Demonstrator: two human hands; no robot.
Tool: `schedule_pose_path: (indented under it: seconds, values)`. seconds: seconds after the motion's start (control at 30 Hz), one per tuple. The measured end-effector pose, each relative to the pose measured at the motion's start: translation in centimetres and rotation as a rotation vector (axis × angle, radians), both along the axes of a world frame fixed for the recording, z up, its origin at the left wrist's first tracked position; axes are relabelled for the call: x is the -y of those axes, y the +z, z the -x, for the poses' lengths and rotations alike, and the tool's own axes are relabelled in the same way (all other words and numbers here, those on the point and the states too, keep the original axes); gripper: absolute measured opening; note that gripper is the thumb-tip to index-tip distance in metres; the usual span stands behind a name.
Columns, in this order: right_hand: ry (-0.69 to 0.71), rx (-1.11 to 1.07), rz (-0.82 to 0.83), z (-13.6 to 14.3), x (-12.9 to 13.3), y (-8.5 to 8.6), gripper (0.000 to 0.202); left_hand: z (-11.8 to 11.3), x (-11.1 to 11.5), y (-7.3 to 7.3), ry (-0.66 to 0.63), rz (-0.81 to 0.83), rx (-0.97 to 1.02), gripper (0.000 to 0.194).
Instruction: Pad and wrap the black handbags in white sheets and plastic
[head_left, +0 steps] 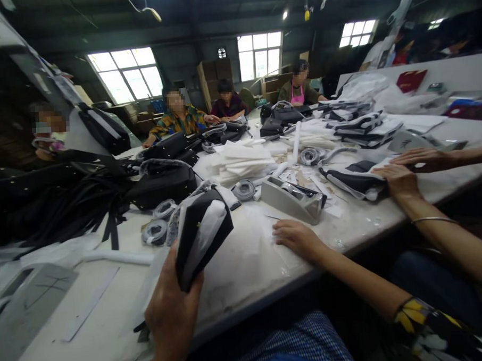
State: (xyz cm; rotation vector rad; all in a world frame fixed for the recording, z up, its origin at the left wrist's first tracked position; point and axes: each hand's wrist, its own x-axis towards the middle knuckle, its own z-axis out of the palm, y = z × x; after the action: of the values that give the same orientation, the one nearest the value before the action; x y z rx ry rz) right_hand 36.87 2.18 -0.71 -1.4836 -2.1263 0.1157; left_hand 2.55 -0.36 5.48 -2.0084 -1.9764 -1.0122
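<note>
My left hand (172,308) grips a small black handbag (215,229), tilted up above the table's front edge. A strip of white wrapping (205,235) runs along the bag's side, and a small gold stud shows on it. My right hand (297,241) lies on the tabletop with its fingers stretched out, resting on or beside a thin whitish sheet (244,244). I cannot tell whether it presses on that sheet. Just beyond it stands a grey tape dispenser (292,199). Plastic-wrapped coiled straps (154,232) lie behind the bag.
A co-worker's hands (403,179) handle a black, white-wrapped piece (356,178) at right. White foam sheets (244,159) pile mid-table. Black bags (161,181) and straps crowd the left. Another dispenser (34,301) stands front left. Several people sit across the table (226,303).
</note>
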Motion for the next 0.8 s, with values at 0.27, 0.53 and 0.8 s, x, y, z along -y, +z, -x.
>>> schedule_pose_path:
  seconds: [0.27, 0.53, 0.8]
  values:
    - [0.179, 0.108, 0.039, 3.0, -1.9, 0.8, 0.047, -0.4, 0.0, -0.5, -0.035, 0.003, 0.026, 0.079]
    - [0.299, 0.098, 0.031, 5.2, -0.5, -0.6, 0.029, -0.6, -0.4, -0.8, -0.093, -0.018, 0.028, 0.079]
    - [0.140, 0.159, 0.195, 7.8, 3.4, 0.0, 0.080, -1.1, -0.7, -0.6, -0.118, -0.049, 0.012, 0.077]
